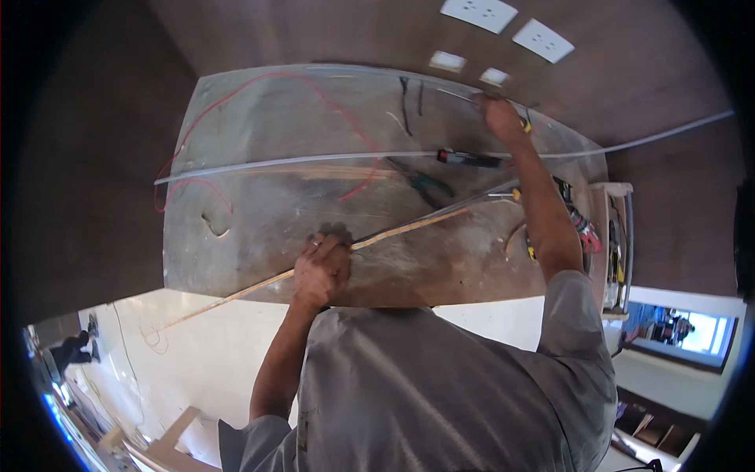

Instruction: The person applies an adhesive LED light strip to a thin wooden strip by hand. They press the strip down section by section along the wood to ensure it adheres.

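My left hand (321,269) is closed around a long thin wooden strip (393,232) near the front edge of a worn grey work table (259,236). The strip runs from the floor side at lower left up across the table to the right. My right hand (502,116) reaches to the far right corner of the table and grips a small yellow-handled tool (524,123), mostly hidden by the fingers. A long pale plastic conduit (314,160) lies across the table between the two hands.
A red wire (236,94) loops over the table's left half. Green-handled pliers (425,182), a black and red tester (469,159) and a screwdriver (503,193) lie near the middle. White wall sockets (503,22) sit on the brown wall. A tool box (613,244) stands at right.
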Motion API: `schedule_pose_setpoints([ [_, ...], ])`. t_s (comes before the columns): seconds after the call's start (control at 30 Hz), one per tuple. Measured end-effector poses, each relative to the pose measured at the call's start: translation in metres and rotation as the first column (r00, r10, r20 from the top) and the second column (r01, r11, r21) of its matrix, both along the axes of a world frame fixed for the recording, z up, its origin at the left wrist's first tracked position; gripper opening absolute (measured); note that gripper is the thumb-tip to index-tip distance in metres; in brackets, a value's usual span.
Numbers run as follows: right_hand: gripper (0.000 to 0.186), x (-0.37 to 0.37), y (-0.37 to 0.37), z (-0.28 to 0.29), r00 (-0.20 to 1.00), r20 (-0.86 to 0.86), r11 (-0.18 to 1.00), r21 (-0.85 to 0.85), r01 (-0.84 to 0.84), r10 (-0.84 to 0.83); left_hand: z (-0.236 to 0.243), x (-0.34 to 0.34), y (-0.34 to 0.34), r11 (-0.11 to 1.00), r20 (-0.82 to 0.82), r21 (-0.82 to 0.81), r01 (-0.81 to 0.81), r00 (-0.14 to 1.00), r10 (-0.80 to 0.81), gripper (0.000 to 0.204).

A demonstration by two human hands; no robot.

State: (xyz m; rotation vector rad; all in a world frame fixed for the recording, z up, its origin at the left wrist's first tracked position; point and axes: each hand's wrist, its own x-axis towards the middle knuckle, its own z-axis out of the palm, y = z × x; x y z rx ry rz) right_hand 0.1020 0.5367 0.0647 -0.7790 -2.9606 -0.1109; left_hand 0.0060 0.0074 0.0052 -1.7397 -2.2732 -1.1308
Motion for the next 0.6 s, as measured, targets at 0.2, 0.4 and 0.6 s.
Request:
schedule_pose_setpoints([
  [0.2, 0.029, 0.013, -0.048, 0.036, 0.98, -0.168, 0.994, 0.007, -0.105, 0.105, -0.009, 0.002, -0.001, 1.0, 0.039, 0.023, -0.002, 0.999, 0.001, 0.013],
  [0.4, 0.019, 0.117, -0.114, 0.102, 0.961, -0.271, 0.936, -0.321, -0.145, 0.055, -0.005, 0.001, -0.004, 0.999, 0.062, -0.012, -0.038, 0.997, 0.039, 0.013],
  [0.6, 0.022, 0.116, -0.256, 0.031, 0.882, -0.447, 0.852, -0.395, -0.344, 0.148, -0.01, 0.002, -0.003, 0.999, 0.01, -0.014, -0.053, 0.999, 0.053, 0.015],
])
